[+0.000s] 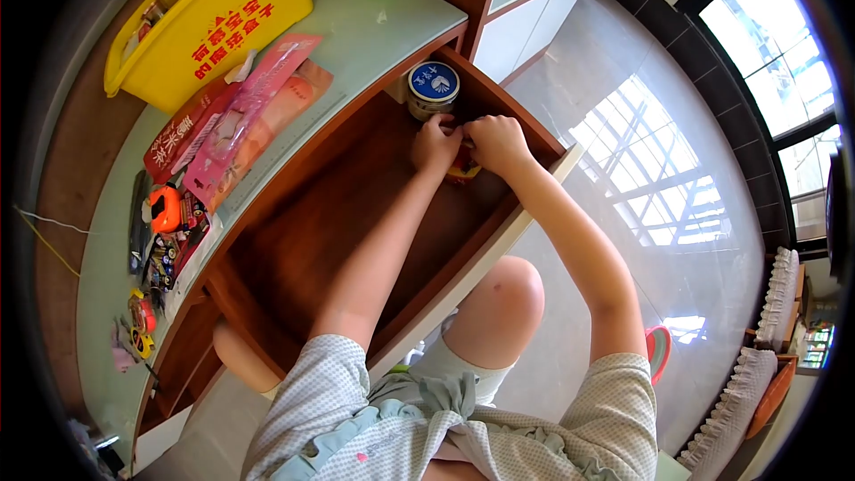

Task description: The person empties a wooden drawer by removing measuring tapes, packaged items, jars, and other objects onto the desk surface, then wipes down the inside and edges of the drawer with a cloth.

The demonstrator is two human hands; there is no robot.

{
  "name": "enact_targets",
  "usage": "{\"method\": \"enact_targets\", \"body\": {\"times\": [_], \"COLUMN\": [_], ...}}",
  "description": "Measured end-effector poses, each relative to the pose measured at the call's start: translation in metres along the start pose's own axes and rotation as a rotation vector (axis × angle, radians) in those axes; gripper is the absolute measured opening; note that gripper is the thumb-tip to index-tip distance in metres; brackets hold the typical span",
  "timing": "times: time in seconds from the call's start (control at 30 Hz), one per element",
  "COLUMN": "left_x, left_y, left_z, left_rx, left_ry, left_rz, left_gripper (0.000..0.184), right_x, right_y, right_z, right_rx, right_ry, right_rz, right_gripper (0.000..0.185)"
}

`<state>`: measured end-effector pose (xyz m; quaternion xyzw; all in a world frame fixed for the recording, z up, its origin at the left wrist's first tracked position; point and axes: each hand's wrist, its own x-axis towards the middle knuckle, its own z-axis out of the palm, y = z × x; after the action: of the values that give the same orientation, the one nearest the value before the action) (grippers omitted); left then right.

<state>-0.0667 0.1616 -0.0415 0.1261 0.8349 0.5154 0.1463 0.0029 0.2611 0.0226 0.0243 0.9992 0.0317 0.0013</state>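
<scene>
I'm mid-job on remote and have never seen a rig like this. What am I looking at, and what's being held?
There's no machine here: these are a person's bare hands. The single picture comes from a camera worn on the head, looking forward and down. The left hand and right hand meet inside an open drawer, near a blue-lidded jar. A red-and-yellow packet shows beneath; whether they grip it is unclear. The pale tabletop carries a yellow bin and pink packets.
</scene>
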Motion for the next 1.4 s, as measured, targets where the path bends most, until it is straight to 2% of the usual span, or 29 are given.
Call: {"method": "enact_targets", "body": {"times": [0.07, 0.13, 0.17, 0.27, 0.3, 0.4, 0.43, 0.53, 0.57, 0.67, 0.7, 0.8, 0.93, 1.07, 1.17, 1.4], "left_x": [0.023, 0.012, 0.004, -0.009, -0.017, -0.026, -0.029, -0.042, -0.046, -0.059, -0.063, -0.077, -0.092, -0.101, -0.106, -0.098], "left_y": [-0.032, -0.021, -0.015, -0.009, 0.002, 0.011, 0.014, 0.020, 0.021, 0.022, 0.020, 0.020, 0.018, 0.022, 0.031, 0.054], "left_z": [0.013, -0.002, -0.011, -0.037, -0.052, -0.083, -0.092, -0.114, -0.119, -0.135, -0.140, -0.147, -0.147, -0.150, -0.152, -0.151], "left_rx": [-0.253, -0.418, -0.499, -0.607, -0.581, -0.610, -0.616, -0.638, -0.647, -0.671, -0.672, -0.695, -0.690, -0.712, -0.760, -0.701], "left_ry": [-0.130, -0.179, -0.202, -0.258, -0.299, -0.383, -0.381, -0.380, -0.382, -0.404, -0.409, -0.369, -0.316, -0.285, -0.206, -0.097], "left_rz": [-0.042, -0.145, -0.197, -0.227, -0.280, -0.314, -0.334, -0.390, -0.406, -0.401, -0.387, -0.365, -0.369, -0.324, -0.294, -0.136], "left_gripper": [0.037, 0.038, 0.039, 0.040, 0.039, 0.035, 0.034, 0.032, 0.032, 0.031, 0.030, 0.024, 0.022, 0.019, 0.018, 0.022], "right_x": [-0.006, -0.016, -0.019, -0.028, -0.029, -0.029, -0.029, -0.027, -0.026, -0.025, -0.024, -0.027, -0.031, -0.036, -0.038, -0.006], "right_y": [-0.002, -0.009, -0.011, -0.015, -0.018, -0.020, -0.020, -0.022, -0.020, -0.027, -0.027, -0.028, -0.039, -0.039, -0.041, -0.034], "right_z": [-0.005, -0.012, -0.018, -0.026, -0.039, -0.043, -0.042, -0.040, -0.038, -0.037, -0.035, -0.028, -0.020, -0.019, -0.038, -0.038], "right_rx": [0.022, 0.079, 0.071, 0.241, 0.359, 0.461, 0.558, 0.511, 0.540, 0.770, 0.850, 1.070, 1.267, 1.519, 1.685, 2.005], "right_ry": [0.052, 0.149, 0.075, 0.102, 0.036, 0.355, 0.352, 0.498, 0.452, 0.443, 0.399, 0.108, 0.093, 0.023, -0.172, -0.102], "right_rz": [-0.043, -0.083, -0.055, -0.011, 0.065, 0.101, 0.144, 0.172, 0.178, 0.230, 0.199, 0.130, 0.151, 0.059, 0.077, 0.293], "right_gripper": [0.010, 0.013, 0.017, 0.018, 0.020, 0.023, 0.030, 0.036, 0.042, 0.043, 0.034, 0.029, 0.033, 0.025, 0.021, 0.017]}}
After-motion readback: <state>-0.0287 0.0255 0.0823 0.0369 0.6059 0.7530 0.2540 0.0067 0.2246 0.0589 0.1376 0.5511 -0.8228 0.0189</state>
